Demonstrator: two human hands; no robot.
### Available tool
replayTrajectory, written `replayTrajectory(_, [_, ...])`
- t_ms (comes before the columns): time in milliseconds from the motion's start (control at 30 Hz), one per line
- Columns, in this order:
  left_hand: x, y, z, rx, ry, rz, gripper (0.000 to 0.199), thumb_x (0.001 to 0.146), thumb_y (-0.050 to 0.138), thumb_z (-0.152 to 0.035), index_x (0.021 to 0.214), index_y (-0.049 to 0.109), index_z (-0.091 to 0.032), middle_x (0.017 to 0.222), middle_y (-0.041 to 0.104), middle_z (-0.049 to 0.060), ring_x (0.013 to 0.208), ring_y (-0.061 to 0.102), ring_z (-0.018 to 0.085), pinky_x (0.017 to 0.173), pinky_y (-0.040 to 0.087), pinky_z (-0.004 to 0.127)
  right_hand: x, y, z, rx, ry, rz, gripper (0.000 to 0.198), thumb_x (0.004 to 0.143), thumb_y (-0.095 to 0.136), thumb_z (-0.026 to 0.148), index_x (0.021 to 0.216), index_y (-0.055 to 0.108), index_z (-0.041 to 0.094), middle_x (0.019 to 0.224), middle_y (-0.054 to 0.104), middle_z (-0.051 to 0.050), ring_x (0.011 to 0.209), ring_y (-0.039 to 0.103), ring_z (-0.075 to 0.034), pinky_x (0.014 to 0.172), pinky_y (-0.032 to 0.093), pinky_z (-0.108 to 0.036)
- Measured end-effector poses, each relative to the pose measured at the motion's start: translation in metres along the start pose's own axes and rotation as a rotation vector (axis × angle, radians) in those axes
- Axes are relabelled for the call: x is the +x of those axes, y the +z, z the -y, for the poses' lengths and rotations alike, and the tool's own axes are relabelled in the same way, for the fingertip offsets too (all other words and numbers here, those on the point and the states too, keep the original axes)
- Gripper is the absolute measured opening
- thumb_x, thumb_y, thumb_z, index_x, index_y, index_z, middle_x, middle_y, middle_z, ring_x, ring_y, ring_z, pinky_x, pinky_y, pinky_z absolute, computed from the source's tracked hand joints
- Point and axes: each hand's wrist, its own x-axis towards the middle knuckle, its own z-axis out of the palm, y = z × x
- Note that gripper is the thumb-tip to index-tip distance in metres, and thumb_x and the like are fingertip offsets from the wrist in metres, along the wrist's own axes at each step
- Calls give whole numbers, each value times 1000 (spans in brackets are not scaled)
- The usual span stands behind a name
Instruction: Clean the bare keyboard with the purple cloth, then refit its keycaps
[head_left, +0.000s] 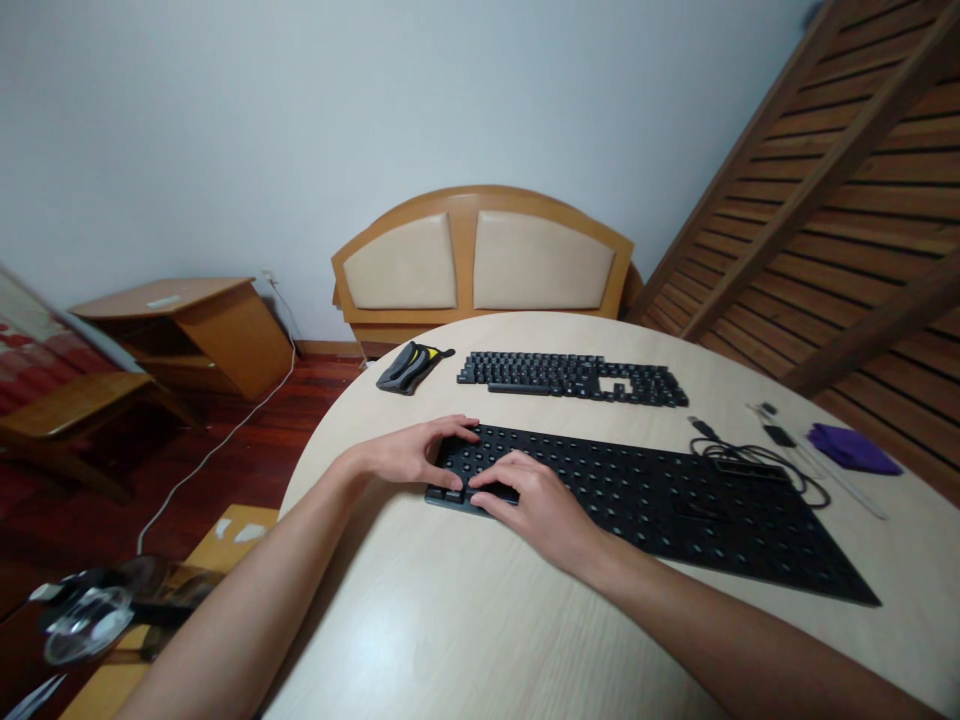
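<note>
A black keyboard base (637,490) lies across the table, most of its key posts bare. A few black keycaps (442,494) sit in its near left corner. My left hand (412,455) spans the base's left end, fingers at the far edge and thumb down by those keycaps. Just to the right, my right hand (536,500) has thumb and index finger pinched close together at the near row, around what looks like a dark keycap, partly hidden by the fingers. Behind the base, loose black keycaps (532,372) are laid out in keyboard order, with a gap toward the right.
A grey, black and yellow folded item (411,368) lies at the back left. Right of the base are a coiled USB cable (780,462), small dark pieces (780,436), a thin white stick (862,500) and a purple cloth (853,448). The round table (405,620) curves away at left.
</note>
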Motion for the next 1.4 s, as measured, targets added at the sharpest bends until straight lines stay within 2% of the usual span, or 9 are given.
replayTrajectory(267, [0, 1, 0, 7, 26, 1, 67, 73, 83, -40, 132, 56, -26, 156, 35, 10, 144, 32, 29, 120, 23, 49, -1, -1, 2, -23, -7, 1, 17, 81, 76, 21, 97, 74, 23, 96, 73, -4, 97, 63, -20, 89, 50, -35])
replayTrajectory(467, [0, 2, -2, 29, 25, -13, 69, 72, 83, -42, 132, 55, -24, 155, 37, 12, 143, 35, 30, 119, 26, 47, -1, -1, 3, -35, -52, 16, 17, 84, 74, 19, 100, 73, 23, 97, 74, -3, 99, 62, -21, 89, 48, -35])
replayTrajectory(767, [0, 7, -7, 150, 5, -30, 76, 72, 84, -41, 137, 50, -20, 155, 35, 15, 143, 34, 32, 119, 26, 50, 0, 2, -2, -6, -18, -13, 15, 82, 77, 23, 96, 74, 21, 95, 74, -4, 97, 64, -21, 88, 50, -34])
replayTrajectory(1133, [-1, 4, -6, 86, 18, -18, 66, 76, 79, -40, 135, 53, -24, 155, 37, 11, 143, 34, 31, 119, 26, 49, 5, -3, 4, 103, 109, -70, 10, 90, 66, 22, 96, 73, 22, 92, 74, -3, 84, 69, -18, 80, 52, -30])
replayTrajectory(1300, [-1, 2, -9, 103, -24, -1, 54, 86, 70, -43, 134, 54, -24, 156, 35, 10, 144, 33, 30, 119, 26, 47, 5, -2, 4, 80, 113, -61, 10, 91, 65, 23, 97, 72, 21, 93, 74, -3, 86, 68, -18, 81, 52, -31])
replayTrajectory(1400, [-1, 2, -9, 118, -14, -6, 53, 87, 68, -43, 134, 55, -23, 156, 36, 10, 144, 33, 30, 119, 26, 48, 3, -1, 4, 41, 97, -45, 10, 90, 66, 23, 97, 72, 21, 94, 73, -4, 89, 67, -19, 83, 51, -32])
